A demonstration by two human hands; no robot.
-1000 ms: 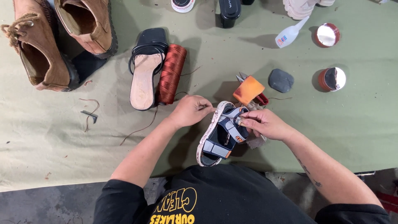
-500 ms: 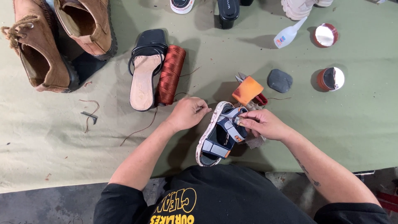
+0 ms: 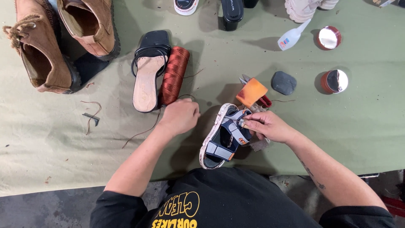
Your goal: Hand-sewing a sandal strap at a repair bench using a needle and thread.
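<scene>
A small blue child's sandal [image 3: 217, 143] with a white sole lies on its side at the near edge of the green table cover [image 3: 371, 131]. My right hand [image 3: 268, 126] pinches one of its straps near the buckle, with a small metal tip showing at the fingertips. My left hand [image 3: 179, 116] is a closed fist just left of the sandal, close below a spool of red-brown thread [image 3: 174, 76]. Whether a thread runs from the fist to the strap is too fine to tell.
A black heeled sandal [image 3: 147, 69] lies beside the spool, with two brown suede shoes [image 3: 36, 50] at far left. An orange-wrapped tool [image 3: 252, 92], a grey stone [image 3: 283, 82], two open tins [image 3: 334, 81] and a glue bottle [image 3: 291, 39] sit right. Thread scraps [image 3: 90, 114] lie left.
My left hand has drawn away from the sandal toward the left, closing into a fist. The right hand and the sandal have stayed in place.
</scene>
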